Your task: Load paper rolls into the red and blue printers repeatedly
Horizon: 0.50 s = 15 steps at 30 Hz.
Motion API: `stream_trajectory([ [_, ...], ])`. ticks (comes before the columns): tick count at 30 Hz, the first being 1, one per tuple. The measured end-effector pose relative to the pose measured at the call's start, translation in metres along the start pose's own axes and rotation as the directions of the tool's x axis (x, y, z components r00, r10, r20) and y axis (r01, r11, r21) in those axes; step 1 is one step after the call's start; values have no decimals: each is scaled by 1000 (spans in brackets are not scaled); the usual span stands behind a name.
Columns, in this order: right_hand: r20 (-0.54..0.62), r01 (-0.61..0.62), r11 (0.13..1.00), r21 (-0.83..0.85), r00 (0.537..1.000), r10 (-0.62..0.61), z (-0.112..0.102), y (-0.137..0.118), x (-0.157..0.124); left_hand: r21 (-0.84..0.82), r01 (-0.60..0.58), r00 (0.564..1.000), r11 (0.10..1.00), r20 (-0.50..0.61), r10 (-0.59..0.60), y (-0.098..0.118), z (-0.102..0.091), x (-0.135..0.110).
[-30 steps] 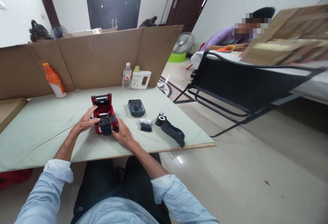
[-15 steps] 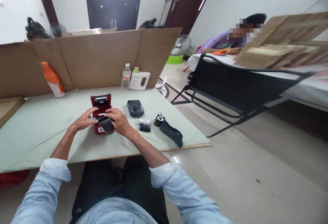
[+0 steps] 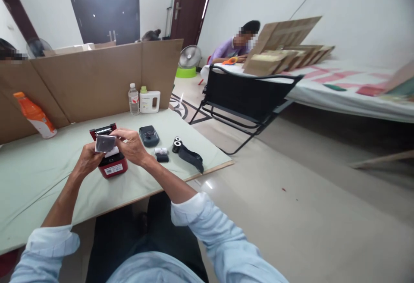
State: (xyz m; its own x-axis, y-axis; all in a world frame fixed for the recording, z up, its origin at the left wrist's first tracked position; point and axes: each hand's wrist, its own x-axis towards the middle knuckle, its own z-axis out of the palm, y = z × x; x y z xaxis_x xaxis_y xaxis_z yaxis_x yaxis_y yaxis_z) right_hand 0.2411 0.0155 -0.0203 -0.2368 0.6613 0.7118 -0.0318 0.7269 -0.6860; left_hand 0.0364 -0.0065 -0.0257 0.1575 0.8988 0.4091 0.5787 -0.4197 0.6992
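Note:
A red label printer (image 3: 114, 169) stands on the table with its lid (image 3: 105, 129) raised and a bit of white (image 3: 112, 152) showing inside. Above it, a dark, shiny piece of ink ribbon (image 3: 105, 144) is held between my two hands. My left hand (image 3: 88, 159) grips its left edge. The fingers of my right hand (image 3: 132, 146) are closed at its upper right edge. Farther right lie a dark portable device (image 3: 149, 136), a small white roll (image 3: 160, 150), a small black roll (image 3: 162, 158) and ribbon spools (image 3: 177, 144) with a black strip (image 3: 191, 158) trailing off.
A cardboard screen (image 3: 97, 82) lines the table's back. Before it stand an orange bottle (image 3: 35, 115), a water bottle (image 3: 133, 100) and a white jug (image 3: 150, 102). A black folding frame (image 3: 247, 95) is off to the right, where a person in purple (image 3: 226, 51) sits behind cardboard boxes.
My hands have lifted the ribbon up from the printer and hold it flatter, facing me. The view has swung to the right. The printer now shows its front label more fully.

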Motion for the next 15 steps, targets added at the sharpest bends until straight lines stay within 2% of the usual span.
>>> stream_trajectory([
  [4, -132, -123, 983, 134, 981, 140, -42, -16, -17, 53, -49, 997, 997, 69, 45, 32, 18, 8],
  [7, -210, -185, 961, 205, 951, 228, -73, -26, -25, -24, -56, 982, 998, 179, 60, 55, 45, 13],
  [11, -252, -215, 959, 183, 933, 258, -107, -40, -30, -224, -19, 912, 974, 395, 109, 79, 97, 14],
  [15, -280, -242, 954, 176, 917, 285, -134, -48, -35, -408, 37, 914, 912, 382, 134, 87, 157, 17],
])
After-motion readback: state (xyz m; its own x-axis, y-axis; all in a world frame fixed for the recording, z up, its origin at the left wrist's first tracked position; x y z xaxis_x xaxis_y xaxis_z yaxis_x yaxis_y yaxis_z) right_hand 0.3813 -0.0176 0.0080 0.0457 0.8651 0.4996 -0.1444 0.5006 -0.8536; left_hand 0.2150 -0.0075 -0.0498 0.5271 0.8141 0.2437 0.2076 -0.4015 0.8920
